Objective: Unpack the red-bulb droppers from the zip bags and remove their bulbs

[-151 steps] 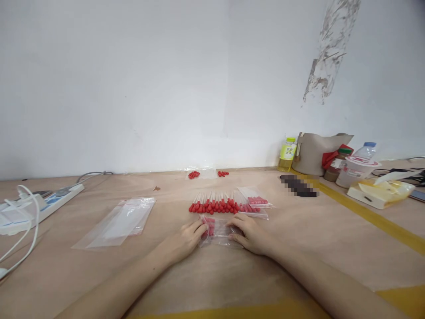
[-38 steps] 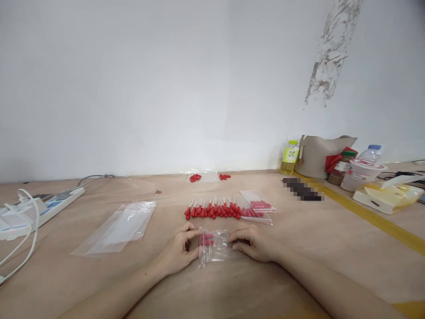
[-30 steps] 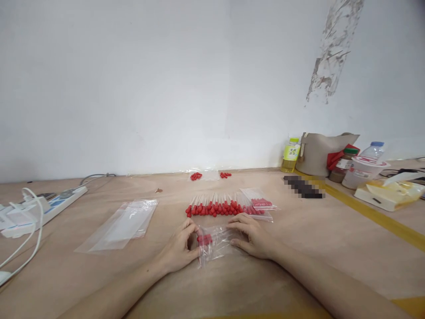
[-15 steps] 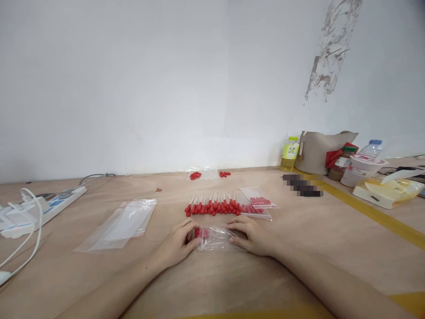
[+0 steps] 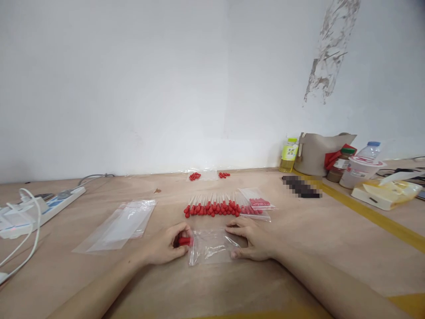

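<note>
A small clear zip bag (image 5: 209, 247) lies flat on the brown table (image 5: 232, 283) in front of me. My left hand (image 5: 164, 244) is curled at the bag's left end, its fingers closed on the red-bulbed droppers (image 5: 184, 241) that stick out of the bag's mouth. My right hand (image 5: 249, 238) rests on the bag's right end, fingers pressing it down. Just beyond lies a row of loose red-bulbed droppers (image 5: 212, 206), with filled bags (image 5: 258, 204) at its right end.
A stack of empty clear bags (image 5: 121, 223) lies to the left, a white power strip (image 5: 36, 211) with cables at the far left. Bottles, a beige bag (image 5: 318, 153), a tub and a tissue pack stand back right. Red bulbs (image 5: 195, 176) lie near the wall.
My left hand has moved left, drawing the red droppers out past the bag's left end. The bag now lies flatter and looks almost empty. My right hand stays on its right end.
</note>
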`<move>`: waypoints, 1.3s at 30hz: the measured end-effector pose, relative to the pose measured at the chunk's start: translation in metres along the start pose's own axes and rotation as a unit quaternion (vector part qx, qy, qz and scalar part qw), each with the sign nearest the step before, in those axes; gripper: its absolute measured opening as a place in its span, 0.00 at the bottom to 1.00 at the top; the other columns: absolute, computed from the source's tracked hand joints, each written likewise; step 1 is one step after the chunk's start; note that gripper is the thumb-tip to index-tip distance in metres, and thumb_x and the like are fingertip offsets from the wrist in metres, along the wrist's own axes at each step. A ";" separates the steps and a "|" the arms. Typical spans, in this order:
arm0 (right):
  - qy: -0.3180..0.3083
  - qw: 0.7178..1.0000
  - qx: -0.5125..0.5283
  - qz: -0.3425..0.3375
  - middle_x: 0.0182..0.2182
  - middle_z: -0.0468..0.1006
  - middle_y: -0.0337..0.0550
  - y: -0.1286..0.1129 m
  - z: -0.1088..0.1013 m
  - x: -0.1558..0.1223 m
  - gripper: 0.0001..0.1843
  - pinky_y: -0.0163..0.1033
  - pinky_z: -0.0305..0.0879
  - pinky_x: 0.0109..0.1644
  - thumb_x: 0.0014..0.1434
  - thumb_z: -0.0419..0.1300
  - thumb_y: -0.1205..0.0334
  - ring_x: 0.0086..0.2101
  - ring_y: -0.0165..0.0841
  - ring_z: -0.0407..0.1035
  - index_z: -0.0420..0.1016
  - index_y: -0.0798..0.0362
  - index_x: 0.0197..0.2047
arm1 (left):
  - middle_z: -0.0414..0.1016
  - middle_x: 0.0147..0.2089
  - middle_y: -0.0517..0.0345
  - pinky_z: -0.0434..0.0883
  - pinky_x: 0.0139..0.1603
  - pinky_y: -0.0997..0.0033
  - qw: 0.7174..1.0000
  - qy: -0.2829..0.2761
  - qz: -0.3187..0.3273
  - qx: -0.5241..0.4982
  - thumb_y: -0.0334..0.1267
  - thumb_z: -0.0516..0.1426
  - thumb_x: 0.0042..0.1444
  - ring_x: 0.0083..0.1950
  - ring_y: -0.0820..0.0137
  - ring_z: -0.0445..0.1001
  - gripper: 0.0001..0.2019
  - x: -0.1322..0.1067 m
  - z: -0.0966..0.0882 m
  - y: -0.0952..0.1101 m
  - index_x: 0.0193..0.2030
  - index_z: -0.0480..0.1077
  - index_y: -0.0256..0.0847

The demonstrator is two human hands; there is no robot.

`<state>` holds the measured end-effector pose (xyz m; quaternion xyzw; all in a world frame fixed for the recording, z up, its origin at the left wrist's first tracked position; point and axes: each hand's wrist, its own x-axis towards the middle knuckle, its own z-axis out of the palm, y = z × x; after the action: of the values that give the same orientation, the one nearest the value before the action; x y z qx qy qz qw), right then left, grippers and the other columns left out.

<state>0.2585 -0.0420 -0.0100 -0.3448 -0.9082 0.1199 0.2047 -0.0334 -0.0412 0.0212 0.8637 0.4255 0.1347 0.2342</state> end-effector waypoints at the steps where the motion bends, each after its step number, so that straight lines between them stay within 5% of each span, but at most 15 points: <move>1: -0.005 1.000 -0.006 0.003 0.50 0.66 0.50 0.000 -0.001 0.000 0.38 0.47 0.56 0.52 0.44 0.59 0.40 0.47 0.41 0.60 0.64 0.52 0.55 | 0.64 0.32 0.62 0.62 0.30 0.76 1.000 -0.004 -0.004 -0.027 0.36 0.51 0.50 0.30 0.75 0.62 0.07 -0.001 -0.001 -0.003 0.37 0.61 0.40; 10: -0.017 0.999 -0.017 0.024 0.51 0.65 0.49 -0.003 -0.002 0.000 0.42 0.47 0.55 0.52 0.42 0.58 0.36 0.48 0.42 0.59 0.63 0.53 0.55 | 0.72 0.35 0.55 0.67 0.40 0.69 0.976 0.008 -0.028 -0.216 0.43 0.57 0.49 0.37 0.70 0.70 0.12 0.004 -0.013 -0.038 0.36 0.66 0.37; 15: -0.011 1.000 -0.005 0.017 0.50 0.66 0.48 -0.002 -0.002 0.001 0.41 0.46 0.55 0.52 0.43 0.58 0.36 0.47 0.41 0.59 0.63 0.52 0.55 | 0.76 0.32 0.57 0.70 0.40 0.65 0.960 0.070 -0.055 -0.266 0.42 0.61 0.45 0.35 0.67 0.74 0.12 -0.005 -0.053 -0.049 0.34 0.67 0.39; 20: -0.006 1.000 0.002 0.019 0.50 0.66 0.48 0.000 0.000 0.000 0.40 0.46 0.55 0.52 0.43 0.58 0.37 0.47 0.40 0.59 0.63 0.52 0.55 | 0.77 0.34 0.61 0.73 0.40 0.61 0.937 0.275 -0.062 -0.207 0.42 0.61 0.45 0.36 0.66 0.76 0.14 -0.021 -0.102 -0.043 0.37 0.66 0.41; 24: -0.012 1.000 0.003 0.019 0.50 0.66 0.48 0.000 0.000 0.000 0.40 0.46 0.54 0.52 0.43 0.58 0.37 0.48 0.41 0.59 0.63 0.51 0.55 | 0.76 0.36 0.60 0.74 0.40 0.65 0.871 0.483 0.059 -0.066 0.39 0.58 0.50 0.37 0.69 0.76 0.10 0.005 -0.091 -0.033 0.39 0.63 0.44; 29: -0.004 1.000 0.007 0.021 0.50 0.66 0.48 -0.001 0.000 0.001 0.39 0.45 0.54 0.53 0.44 0.58 0.38 0.48 0.41 0.59 0.63 0.51 0.55 | 0.76 0.35 0.60 0.73 0.40 0.70 0.883 0.408 0.186 0.143 0.36 0.54 0.54 0.35 0.71 0.75 0.05 0.062 -0.039 -0.023 0.38 0.67 0.41; 32: -0.001 1.000 0.007 0.018 0.50 0.66 0.48 -0.002 0.000 0.001 0.39 0.45 0.54 0.52 0.43 0.59 0.38 0.48 0.41 0.59 0.64 0.51 0.55 | 0.75 0.36 0.54 0.71 0.39 0.71 0.870 0.287 0.237 0.322 0.29 0.46 0.58 0.38 0.70 0.74 0.09 0.082 -0.020 -0.015 0.38 0.66 0.38; 35: -0.007 1.000 0.006 0.017 0.50 0.66 0.48 -0.002 -0.002 0.001 0.39 0.45 0.55 0.52 0.44 0.58 0.38 0.48 0.41 0.59 0.63 0.50 0.55 | 0.73 0.31 0.54 0.69 0.34 0.73 0.858 0.210 0.227 0.409 0.24 0.44 0.57 0.33 0.71 0.72 0.12 0.091 -0.012 -0.008 0.40 0.65 0.36; 39: -0.010 1.000 0.008 0.017 0.50 0.66 0.47 -0.002 -0.003 0.001 0.39 0.45 0.55 0.52 0.44 0.58 0.38 0.48 0.40 0.59 0.63 0.50 0.55 | 0.72 0.33 0.53 0.68 0.33 0.74 0.878 0.160 0.186 0.410 0.25 0.46 0.57 0.33 0.70 0.71 0.16 0.096 -0.009 -0.009 0.52 0.60 0.36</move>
<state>0.2576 -0.0428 -0.0066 -0.3572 -0.9033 0.1339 0.1965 0.0146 0.0423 0.0273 0.9122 0.3060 0.1256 -0.2419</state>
